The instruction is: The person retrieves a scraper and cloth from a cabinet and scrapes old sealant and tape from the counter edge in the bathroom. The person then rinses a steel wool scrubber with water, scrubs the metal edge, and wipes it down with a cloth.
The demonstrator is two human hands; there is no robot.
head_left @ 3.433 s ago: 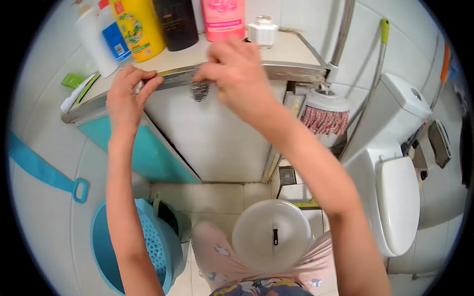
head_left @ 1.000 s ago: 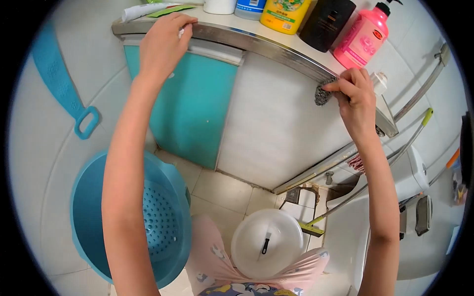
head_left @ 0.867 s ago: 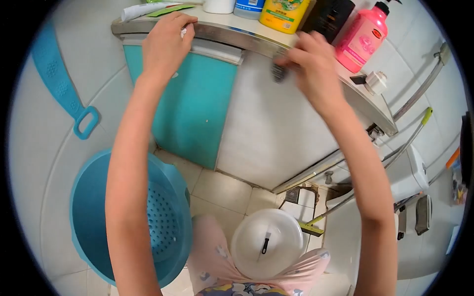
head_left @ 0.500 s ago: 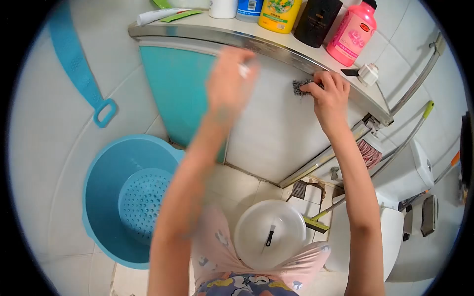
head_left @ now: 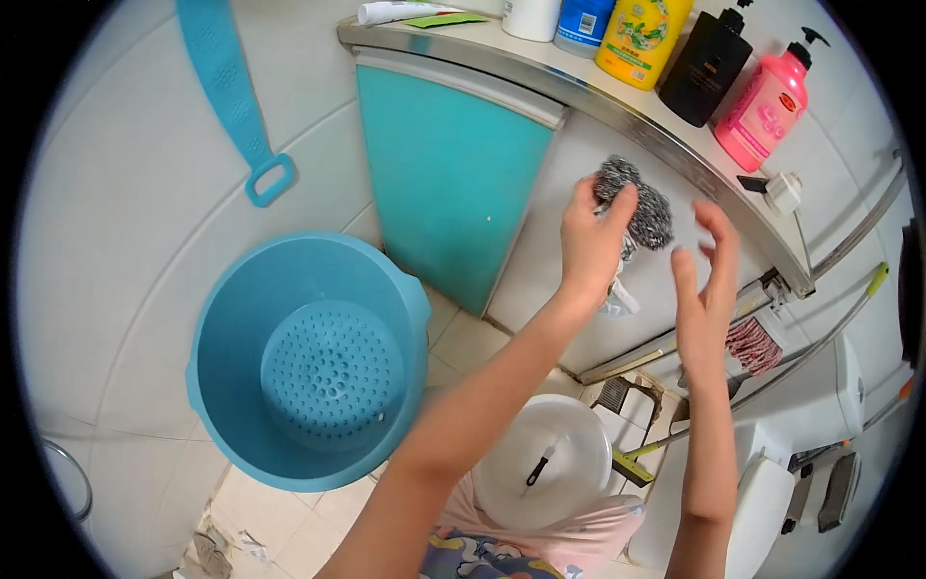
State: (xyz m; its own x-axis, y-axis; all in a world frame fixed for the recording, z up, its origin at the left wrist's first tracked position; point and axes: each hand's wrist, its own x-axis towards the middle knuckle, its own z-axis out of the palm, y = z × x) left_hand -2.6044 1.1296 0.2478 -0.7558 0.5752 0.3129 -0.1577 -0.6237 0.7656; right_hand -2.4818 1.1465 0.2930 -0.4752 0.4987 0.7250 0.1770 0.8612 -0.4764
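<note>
My left hand (head_left: 595, 241) holds a dark grey steel wool scrubber (head_left: 648, 214) between thumb and fingers, in front of the white cabinet panel. A crumpled, whitish plastic piece (head_left: 620, 295) hangs below the scrubber from the same hand. Just to the right, my right hand (head_left: 706, 280) is raised with thumb and fingers apart, nothing between them. Above both hands runs the metal-edged counter (head_left: 666, 145), with a pink pump bottle (head_left: 767, 108), a black pump bottle (head_left: 706, 66) and a yellow bottle (head_left: 640, 41) on it.
At the left stands a large blue tub (head_left: 217, 386). A white basin (head_left: 588, 487) holds a black-handled scraper (head_left: 537, 471). Behind my right arm are a green squeegee (head_left: 632, 468), a red-and-white mop (head_left: 752, 345) and a toilet (head_left: 762, 516). A blue back scrubber (head_left: 227, 87) hangs on the left wall.
The scrubber has passed from my right hand to my left, which has moved right and away from the counter edge. My right hand has opened and moved right and down. The view has shifted left.
</note>
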